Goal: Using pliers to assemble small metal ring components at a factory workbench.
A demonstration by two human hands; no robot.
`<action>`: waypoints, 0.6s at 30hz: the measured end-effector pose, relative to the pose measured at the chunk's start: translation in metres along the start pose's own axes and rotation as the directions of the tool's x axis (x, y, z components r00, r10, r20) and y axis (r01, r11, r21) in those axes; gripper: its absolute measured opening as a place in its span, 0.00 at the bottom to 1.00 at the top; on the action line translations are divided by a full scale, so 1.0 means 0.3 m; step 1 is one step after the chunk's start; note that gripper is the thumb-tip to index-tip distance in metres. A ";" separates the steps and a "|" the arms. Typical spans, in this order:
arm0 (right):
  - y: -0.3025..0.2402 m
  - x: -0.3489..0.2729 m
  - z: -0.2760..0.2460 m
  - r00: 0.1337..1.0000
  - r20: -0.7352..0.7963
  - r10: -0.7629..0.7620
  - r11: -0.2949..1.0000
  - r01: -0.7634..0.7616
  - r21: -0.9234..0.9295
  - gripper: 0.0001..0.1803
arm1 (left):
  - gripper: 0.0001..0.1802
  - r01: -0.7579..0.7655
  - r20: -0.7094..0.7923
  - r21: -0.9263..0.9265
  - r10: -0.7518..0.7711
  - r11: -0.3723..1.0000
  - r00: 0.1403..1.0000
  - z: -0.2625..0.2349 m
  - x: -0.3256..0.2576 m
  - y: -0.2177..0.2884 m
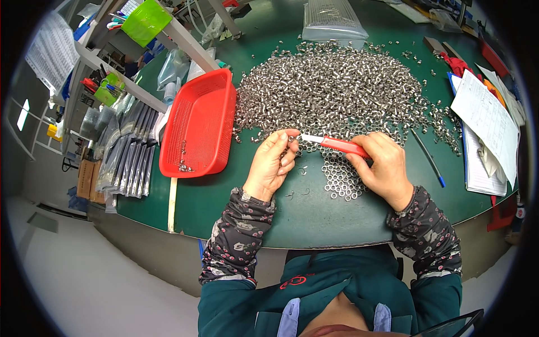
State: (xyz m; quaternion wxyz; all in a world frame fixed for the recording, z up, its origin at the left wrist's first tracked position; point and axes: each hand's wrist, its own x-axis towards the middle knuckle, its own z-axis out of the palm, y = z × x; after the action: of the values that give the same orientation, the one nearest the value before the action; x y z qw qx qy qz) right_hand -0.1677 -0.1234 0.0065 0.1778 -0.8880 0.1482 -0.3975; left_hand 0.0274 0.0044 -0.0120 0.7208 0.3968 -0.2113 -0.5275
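My left hand [268, 163] pinches a small silver metal ring [292, 139] between thumb and fingers, in front of the pile. A red-handled knife [343, 146] is gripped in my right hand [384, 165], its pale blade pointing left. The blade's tip meets or nearly meets the ring; fingers partly hide the contact. Below the knife, many similar rings [341, 178] lie flat in a single layer. Beyond both hands spreads a large heap of short metal rings [331, 84]. A few thin curled shavings [304, 171] lie on the green table [205, 196] between my hands.
A red plastic basket [228, 121] with a few metal pieces stands left of the heap. At right lie a blue-tipped pen [429, 160] and papers [485, 115]. Plastic-wrapped packs [132, 168] are stacked at left. A clear bagged pack [332, 21] lies at the far edge.
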 end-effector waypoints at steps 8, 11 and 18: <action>-0.008 -0.001 -0.007 1.000 0.023 0.013 1.000 -0.013 -0.001 0.11 | 0.11 0.026 0.000 -0.004 -0.026 1.000 1.000 0.004 -0.005 0.003; -0.013 -0.002 -0.009 0.999 0.033 0.016 1.000 -0.016 -0.002 0.11 | 0.12 0.030 -0.006 -0.003 -0.030 1.000 1.000 0.010 -0.008 0.006; 0.000 0.007 -0.010 1.000 -0.012 0.012 1.000 -0.012 0.004 0.10 | 0.09 0.000 0.007 0.074 0.000 0.997 1.000 0.007 -0.007 0.007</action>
State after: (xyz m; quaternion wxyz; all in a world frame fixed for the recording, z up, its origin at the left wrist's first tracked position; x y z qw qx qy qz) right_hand -0.1686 -0.1249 0.0097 0.1808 -0.8844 0.1538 -0.4019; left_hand 0.0264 0.0058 -0.0089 0.7050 0.4212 -0.2333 -0.5208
